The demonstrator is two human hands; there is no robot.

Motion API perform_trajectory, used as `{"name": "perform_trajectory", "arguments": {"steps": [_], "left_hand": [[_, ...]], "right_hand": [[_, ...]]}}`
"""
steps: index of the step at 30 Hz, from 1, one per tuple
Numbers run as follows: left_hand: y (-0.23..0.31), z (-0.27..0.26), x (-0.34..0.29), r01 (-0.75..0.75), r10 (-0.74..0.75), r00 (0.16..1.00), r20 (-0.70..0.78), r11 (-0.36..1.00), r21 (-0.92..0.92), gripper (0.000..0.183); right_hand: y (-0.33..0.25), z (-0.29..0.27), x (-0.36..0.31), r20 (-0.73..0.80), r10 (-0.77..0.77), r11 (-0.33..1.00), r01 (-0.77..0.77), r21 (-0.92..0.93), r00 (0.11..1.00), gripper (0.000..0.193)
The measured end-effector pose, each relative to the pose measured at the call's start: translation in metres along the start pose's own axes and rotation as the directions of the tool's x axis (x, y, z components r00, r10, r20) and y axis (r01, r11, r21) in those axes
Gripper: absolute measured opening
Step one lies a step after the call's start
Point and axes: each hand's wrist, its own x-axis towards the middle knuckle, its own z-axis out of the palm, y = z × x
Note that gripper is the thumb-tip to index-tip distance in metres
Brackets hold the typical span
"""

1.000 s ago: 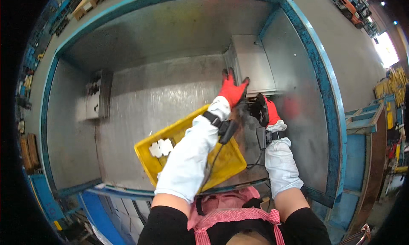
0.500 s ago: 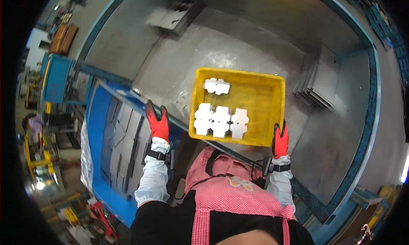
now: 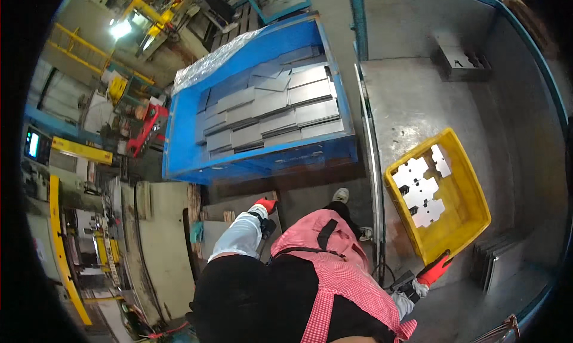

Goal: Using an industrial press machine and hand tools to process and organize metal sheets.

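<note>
A yellow plastic bin [image 3: 462, 238] sits on the metal floor of a large grey-walled container at the right. Several flat white notched sheet-metal pieces [image 3: 418, 179] lie in it, grouped along its left side. My right hand [image 3: 434, 269], in a red glove with dark fingertips, is at the bin's near corner with its fingers apart. My left hand [image 3: 267, 205], also red-gloved, hangs low beside my body, away from the bin. Its fingers are too small and hidden to read, and nothing shows in it.
A blue crate [image 3: 256, 149] with stacks of flat grey metal plates [image 3: 268, 101] stands ahead on the left. A box of metal parts [image 3: 462, 62] is at the container's far end; upright plates [image 3: 495, 265] lean near its right wall. Machinery [image 3: 107, 241] lines the far left.
My view has turned left, so the blue crate shows fully and the yellow bin appears at the right. My left hand has left the container's edge and dropped to my side.
</note>
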Motion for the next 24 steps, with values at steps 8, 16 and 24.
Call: {"name": "perform_trajectory", "arguments": {"steps": [8,16,24], "left_hand": [[0.015,-0.030,0.033,0.191,-0.282,0.953,-0.112,0.845,-0.499,0.050],[-0.057,-0.039,0.028,-0.145,0.101,0.985,-0.141,0.924,-0.353,0.037],[-0.232,0.045,-0.037,0.132,-0.198,0.980,-0.003,0.668,-0.732,0.045]], "right_hand": [[-0.017,0.005,0.003,-0.014,-0.194,0.966,0.189,-0.175,0.981,0.055],[-0.124,0.095,-0.045,0.039,-0.400,0.813,0.374,-0.446,0.916,0.052],[-0.103,0.152,0.056,0.454,-0.113,0.716,0.389,-0.580,0.884,0.039]]}}
